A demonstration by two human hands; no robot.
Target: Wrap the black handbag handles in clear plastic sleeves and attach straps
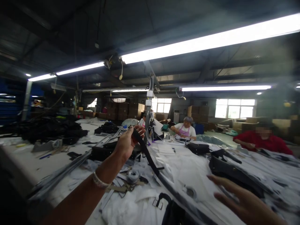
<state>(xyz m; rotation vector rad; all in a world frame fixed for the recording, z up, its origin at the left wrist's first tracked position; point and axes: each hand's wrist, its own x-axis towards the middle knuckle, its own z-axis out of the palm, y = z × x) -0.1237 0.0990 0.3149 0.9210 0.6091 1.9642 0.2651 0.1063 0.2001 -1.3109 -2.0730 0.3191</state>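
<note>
My left hand [127, 142] is raised over the table and closed around one end of a long black strap [148, 156]. From there the strap runs down toward the lower right, where a greyish, wrapped-looking length continues. At the right my right hand [236, 197], blurred, has its fingers apart and holds nothing. Close beyond it lies a black bag-like piece [232, 173]. At the bottom edge is a dark item with a buckle [158, 203] and a curved black handle, partly cut off by the frame.
White sheets [185, 165] and scraps cover much of the table. A roll of tape [190, 191] lies among them. Black pieces are heaped at the left [51, 129]. A metal post [148, 118] rises mid-table. Several co-workers, one in a red top [260, 142], sit across.
</note>
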